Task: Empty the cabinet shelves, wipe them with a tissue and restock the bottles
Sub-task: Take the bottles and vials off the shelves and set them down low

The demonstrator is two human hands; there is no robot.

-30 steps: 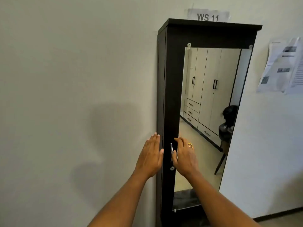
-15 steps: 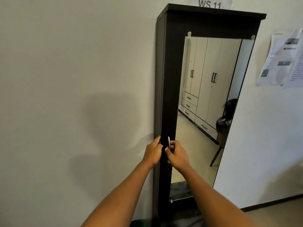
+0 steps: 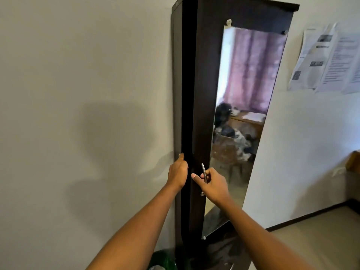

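Observation:
A tall dark brown cabinet (image 3: 177, 75) stands against the white wall. Its mirrored door (image 3: 202, 94) is swung partly open toward me, leaving a dark gap along its left edge. My right hand (image 3: 214, 184) grips the slim metal door handle (image 3: 203, 172). My left hand (image 3: 178, 172) is at the cabinet's left side panel, fingers curled around its front edge beside the gap. The shelves and bottles inside are hidden in the dark gap.
Paper sheets (image 3: 327, 59) are stuck on the wall to the right. A green bin (image 3: 163, 260) sits on the floor at the cabinet's foot. A wooden furniture edge (image 3: 353, 160) shows at far right. The mirror (image 3: 245, 114) reflects purple curtains and a desk.
The door went from closed to partly open, swinging toward me. My right hand took hold of the handle and pulled; my left hand moved onto the cabinet's side edge.

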